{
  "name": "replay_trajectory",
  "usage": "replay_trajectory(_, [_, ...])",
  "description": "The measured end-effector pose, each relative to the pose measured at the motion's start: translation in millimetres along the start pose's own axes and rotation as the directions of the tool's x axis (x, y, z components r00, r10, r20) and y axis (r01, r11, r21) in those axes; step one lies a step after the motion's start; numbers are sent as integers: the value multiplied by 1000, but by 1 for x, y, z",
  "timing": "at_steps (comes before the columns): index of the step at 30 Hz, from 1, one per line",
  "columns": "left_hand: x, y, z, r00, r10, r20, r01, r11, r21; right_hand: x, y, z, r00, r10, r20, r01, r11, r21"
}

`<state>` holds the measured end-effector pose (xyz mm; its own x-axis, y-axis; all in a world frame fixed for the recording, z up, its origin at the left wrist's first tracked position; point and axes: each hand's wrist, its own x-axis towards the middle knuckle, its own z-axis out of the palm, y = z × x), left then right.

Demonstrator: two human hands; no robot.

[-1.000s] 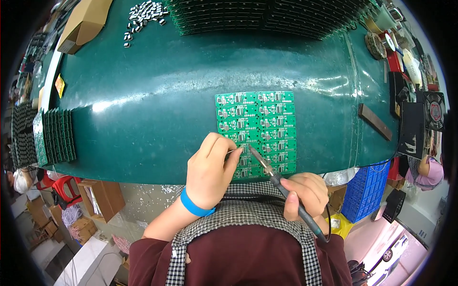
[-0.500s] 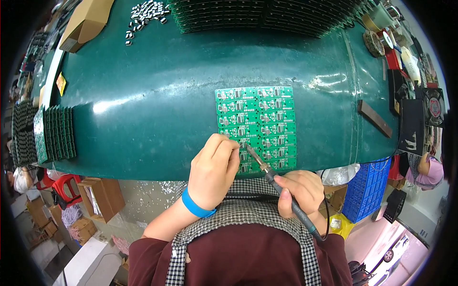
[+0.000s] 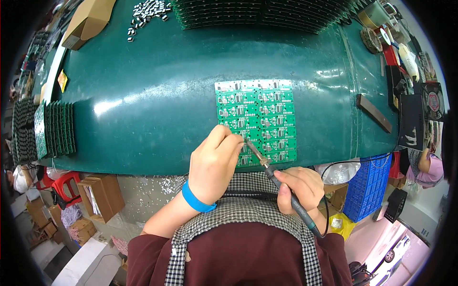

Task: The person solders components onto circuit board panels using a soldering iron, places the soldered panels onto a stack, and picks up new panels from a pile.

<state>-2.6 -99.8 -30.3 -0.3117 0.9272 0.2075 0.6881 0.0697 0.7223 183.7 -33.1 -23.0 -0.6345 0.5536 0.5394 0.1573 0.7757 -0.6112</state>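
Observation:
A panel of small green circuit boards (image 3: 276,109) lies flat on the green tabletop in front of me. My right hand (image 3: 301,190) grips a soldering iron (image 3: 276,180) like a pen, its tip slanting down to the left onto the panel's lower half. Over the panel's lower left part, my left hand (image 3: 212,162) is closed in a pinch close to the iron's tip. Whatever sits between its fingertips is too small or hidden to make out. A blue band circles the left wrist.
Small silver-and-black parts (image 3: 148,12) lie at the far left beside a cardboard box (image 3: 88,21). Stacked circuit boards stand at the back (image 3: 248,14) and left (image 3: 59,128). A dark bar (image 3: 373,113) rests at the right. A blue crate (image 3: 367,188) stands below the right edge.
The picture has shifted slightly. My left fingertips and the iron's tip have stayed close together over the panel's lower half, and both hands keep their grips.

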Motion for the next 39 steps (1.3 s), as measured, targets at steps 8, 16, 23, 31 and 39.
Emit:
replay_trajectory(8, [-4,-1,2,999,15,-45,-16,1000,-22,-3,1,3,997,8,-70,-9,1000,-9])
replay_trajectory(16, [-6,-1,2,998,36,-49,-37,999,-17,-5,-4,3,998,25,-57,-27,999,-25])
replay_trajectory(23, [-15,4,1,1000,-20,-13,20,1000,-22,-13,-5,-1,996,-20,-86,20,1000,7])
replay_trajectory(31, [-18,4,5,999,37,-26,-38,999,-24,-15,-8,1,998,1,-64,-1,1000,-4])
replay_trajectory(39, [-27,8,0,1000,27,-15,-26,998,54,-22,-13,-2,996,-32,-77,30,999,-29])
